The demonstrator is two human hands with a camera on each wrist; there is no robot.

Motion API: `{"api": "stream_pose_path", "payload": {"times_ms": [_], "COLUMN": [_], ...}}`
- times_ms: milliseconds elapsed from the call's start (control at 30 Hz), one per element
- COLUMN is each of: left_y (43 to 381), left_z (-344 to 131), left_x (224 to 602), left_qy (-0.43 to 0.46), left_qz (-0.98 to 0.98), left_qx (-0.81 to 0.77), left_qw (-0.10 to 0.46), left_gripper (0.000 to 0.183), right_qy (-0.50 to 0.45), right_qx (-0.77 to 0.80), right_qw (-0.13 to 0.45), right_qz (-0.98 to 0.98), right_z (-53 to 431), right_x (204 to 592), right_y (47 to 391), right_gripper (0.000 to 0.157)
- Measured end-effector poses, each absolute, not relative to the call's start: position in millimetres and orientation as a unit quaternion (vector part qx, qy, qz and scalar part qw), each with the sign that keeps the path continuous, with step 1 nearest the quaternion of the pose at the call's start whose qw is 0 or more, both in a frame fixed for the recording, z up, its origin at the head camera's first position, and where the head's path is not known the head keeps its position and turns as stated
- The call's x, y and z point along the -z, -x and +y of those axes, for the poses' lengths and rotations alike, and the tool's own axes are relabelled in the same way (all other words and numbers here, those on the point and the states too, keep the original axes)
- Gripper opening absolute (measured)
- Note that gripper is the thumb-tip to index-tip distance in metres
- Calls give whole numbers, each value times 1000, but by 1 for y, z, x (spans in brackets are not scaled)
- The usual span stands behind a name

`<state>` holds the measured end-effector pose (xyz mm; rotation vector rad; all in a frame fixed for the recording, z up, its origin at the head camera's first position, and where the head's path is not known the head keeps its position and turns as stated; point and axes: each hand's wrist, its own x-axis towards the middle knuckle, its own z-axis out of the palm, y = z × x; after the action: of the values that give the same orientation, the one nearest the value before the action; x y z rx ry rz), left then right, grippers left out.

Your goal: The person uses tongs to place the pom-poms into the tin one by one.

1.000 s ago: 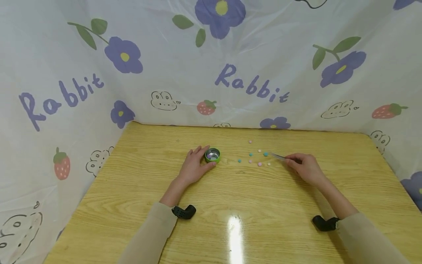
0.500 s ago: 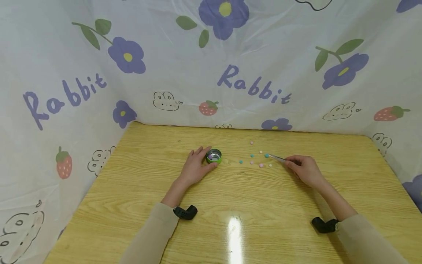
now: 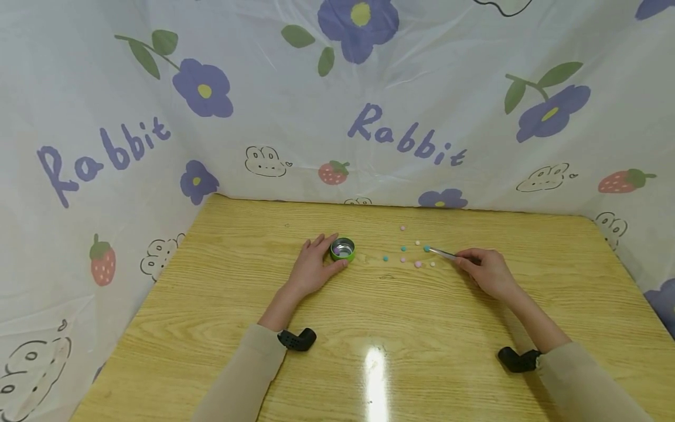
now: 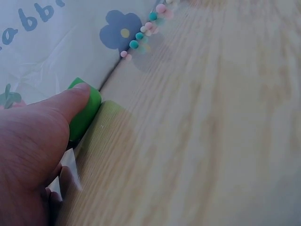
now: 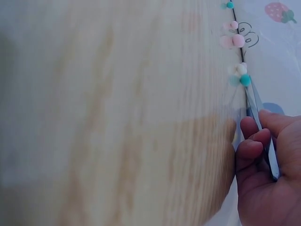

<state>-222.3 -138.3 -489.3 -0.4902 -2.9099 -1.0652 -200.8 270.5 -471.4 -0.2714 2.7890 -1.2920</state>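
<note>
My left hand [image 3: 311, 266] holds a small round green tin [image 3: 350, 257], thumb on its near side and fingers on its far side. The thumb [image 4: 77, 99] presses the tin's green wall [image 4: 84, 115] in the left wrist view. Something small and purple lies inside the tin. My right hand [image 3: 490, 272] pinches metal tweezers [image 3: 445, 254], their tips at a larger blue ball [image 3: 426, 249] on the table. In the right wrist view the tweezers' two arms [image 5: 254, 101] reach the blue-green ball [image 5: 245, 80]; whether they grip it I cannot tell.
Several small pink, white and blue balls lie between the hands, among them a pink ball [image 3: 418, 264] and a blue ball [image 3: 385, 258]. The wooden table [image 3: 337, 375] ends at a patterned cloth [image 3: 295, 105] behind and at the sides.
The tweezers' tips have closed the small gap to the larger blue ball over the last second. My left hand and the tin stay in place; the head view shifted slightly.
</note>
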Motion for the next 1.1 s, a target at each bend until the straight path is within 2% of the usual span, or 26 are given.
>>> {"api": "stream_pose_path", "payload": {"times_ms": [533, 1100], "left_y": [222, 222], "left_z": [-138, -138], "left_x": [489, 487], "left_qy": [155, 154], "left_qz": [-926, -930], "left_qx": [343, 334], "left_qw": [2, -2], "left_gripper": [74, 74], "right_qy": [90, 91], "right_qx": [375, 378], "right_qw": [-13, -12], "right_qz": [923, 921], "right_z": [268, 267], "right_x": [474, 470], "right_y": [201, 200], "right_gripper": [24, 24]}}
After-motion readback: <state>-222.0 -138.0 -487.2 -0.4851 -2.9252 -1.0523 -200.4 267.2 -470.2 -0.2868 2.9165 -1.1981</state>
